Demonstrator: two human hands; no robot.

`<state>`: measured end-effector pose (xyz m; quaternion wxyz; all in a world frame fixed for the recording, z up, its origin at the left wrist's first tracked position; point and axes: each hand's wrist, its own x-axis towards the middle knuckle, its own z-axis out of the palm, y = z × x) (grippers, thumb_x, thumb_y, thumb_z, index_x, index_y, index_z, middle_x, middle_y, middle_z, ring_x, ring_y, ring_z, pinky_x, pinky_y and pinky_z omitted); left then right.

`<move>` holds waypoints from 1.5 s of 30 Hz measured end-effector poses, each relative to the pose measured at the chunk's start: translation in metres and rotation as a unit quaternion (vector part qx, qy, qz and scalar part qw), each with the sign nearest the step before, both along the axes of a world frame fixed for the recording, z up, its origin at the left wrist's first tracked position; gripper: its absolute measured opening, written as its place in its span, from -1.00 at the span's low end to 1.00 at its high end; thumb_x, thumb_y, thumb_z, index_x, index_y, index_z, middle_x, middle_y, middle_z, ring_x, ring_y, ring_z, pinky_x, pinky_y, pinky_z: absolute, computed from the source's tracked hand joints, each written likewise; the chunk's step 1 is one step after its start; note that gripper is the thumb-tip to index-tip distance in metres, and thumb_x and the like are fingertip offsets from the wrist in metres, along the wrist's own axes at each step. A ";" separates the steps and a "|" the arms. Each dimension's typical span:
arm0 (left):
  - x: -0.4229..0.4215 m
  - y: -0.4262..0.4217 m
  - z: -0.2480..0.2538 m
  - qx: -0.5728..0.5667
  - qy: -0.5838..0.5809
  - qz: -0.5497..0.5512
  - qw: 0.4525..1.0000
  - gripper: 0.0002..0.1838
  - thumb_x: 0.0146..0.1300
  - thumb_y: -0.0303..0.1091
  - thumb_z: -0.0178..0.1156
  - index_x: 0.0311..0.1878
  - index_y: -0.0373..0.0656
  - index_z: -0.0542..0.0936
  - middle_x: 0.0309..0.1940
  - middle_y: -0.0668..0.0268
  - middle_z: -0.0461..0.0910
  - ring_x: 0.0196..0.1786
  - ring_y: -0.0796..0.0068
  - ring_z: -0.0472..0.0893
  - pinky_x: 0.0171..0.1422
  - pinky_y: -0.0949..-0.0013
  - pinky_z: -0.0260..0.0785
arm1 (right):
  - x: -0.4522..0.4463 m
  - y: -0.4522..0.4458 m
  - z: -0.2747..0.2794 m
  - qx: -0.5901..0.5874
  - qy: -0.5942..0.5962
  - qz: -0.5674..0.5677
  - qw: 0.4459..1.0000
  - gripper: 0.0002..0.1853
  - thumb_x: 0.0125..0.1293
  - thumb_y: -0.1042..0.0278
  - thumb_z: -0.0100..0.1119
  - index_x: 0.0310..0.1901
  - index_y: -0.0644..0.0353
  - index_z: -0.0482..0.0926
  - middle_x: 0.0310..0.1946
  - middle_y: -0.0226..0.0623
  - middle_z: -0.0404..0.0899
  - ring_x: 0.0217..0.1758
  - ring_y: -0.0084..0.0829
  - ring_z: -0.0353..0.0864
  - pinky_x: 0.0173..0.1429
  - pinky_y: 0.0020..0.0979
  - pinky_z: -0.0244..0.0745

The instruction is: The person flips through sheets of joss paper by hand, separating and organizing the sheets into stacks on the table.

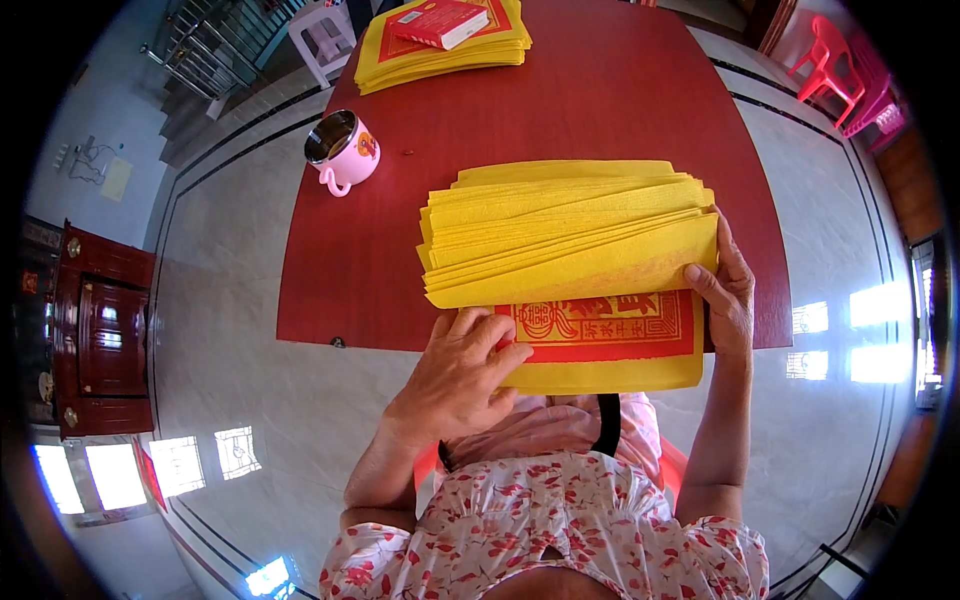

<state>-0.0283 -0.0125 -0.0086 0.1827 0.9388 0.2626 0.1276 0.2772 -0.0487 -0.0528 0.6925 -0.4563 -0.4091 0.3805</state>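
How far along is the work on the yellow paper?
Seemingly done: the layered sheets, plain yellow side up. In hand: the red-printed sheet, the left hand at its edge, the right hand holding the layered sheets. Possibly left: the far pile, lying flat, printed side up.

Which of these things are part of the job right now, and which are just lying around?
In the job:
- yellow sheets, right hand gripping their edge
- printed sheet, left hand at its edge

Lying about:
- pink mug
- red packet
- far pile, though its similar paper may belong
- red chair
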 end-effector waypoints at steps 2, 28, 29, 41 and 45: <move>0.001 0.000 0.000 0.004 0.003 0.002 1.000 -0.55 -0.20 -0.34 0.31 -0.13 -0.18 0.53 -0.11 0.23 0.35 0.04 0.22 0.32 0.17 0.11 0.18 | 0.000 0.000 0.000 0.000 0.001 0.000 1.000 -0.41 0.14 0.48 0.27 0.24 0.06 0.36 0.13 -0.24 0.48 0.12 -0.43 0.53 0.07 -0.34 0.55; -0.006 0.011 -0.004 -0.061 -0.039 -0.024 0.997 -0.57 -0.20 -0.33 0.32 -0.15 -0.16 0.56 -0.11 0.21 0.38 0.07 0.19 0.33 0.21 0.10 0.14 | -0.002 0.000 0.002 0.002 0.002 -0.003 1.000 -0.40 0.14 0.48 0.27 0.25 0.07 0.35 0.13 -0.23 0.49 0.09 -0.45 0.55 0.04 -0.35 0.56; -0.007 0.011 -0.005 -0.065 -0.042 -0.023 0.997 -0.57 -0.20 -0.33 0.32 -0.15 -0.16 0.56 -0.11 0.21 0.38 0.07 0.19 0.33 0.21 0.10 0.14 | -0.002 0.000 0.002 0.003 0.003 -0.001 1.000 -0.40 0.14 0.48 0.27 0.25 0.08 0.35 0.13 -0.23 0.49 0.09 -0.45 0.55 0.05 -0.35 0.56; -0.009 0.015 -0.008 -0.126 -0.066 -0.022 0.990 -0.70 -0.19 -0.35 0.31 -0.29 -0.12 0.56 -0.13 0.26 0.37 0.08 0.24 0.31 0.27 0.13 0.00 | -0.002 0.000 -0.001 -0.009 0.017 -0.006 1.000 -0.38 0.12 0.50 0.28 0.26 0.10 0.34 0.13 -0.18 0.47 0.11 -0.43 0.53 0.08 -0.33 0.54; -0.008 0.016 -0.007 -0.133 -0.068 -0.027 0.988 -0.71 -0.18 -0.35 0.33 -0.29 -0.11 0.56 -0.14 0.28 0.36 0.09 0.26 0.31 0.28 0.15 -0.03 | -0.002 0.000 0.000 -0.002 0.023 0.002 1.000 -0.39 0.12 0.49 0.28 0.25 0.09 0.35 0.12 -0.19 0.48 0.11 -0.43 0.54 0.07 -0.33 0.54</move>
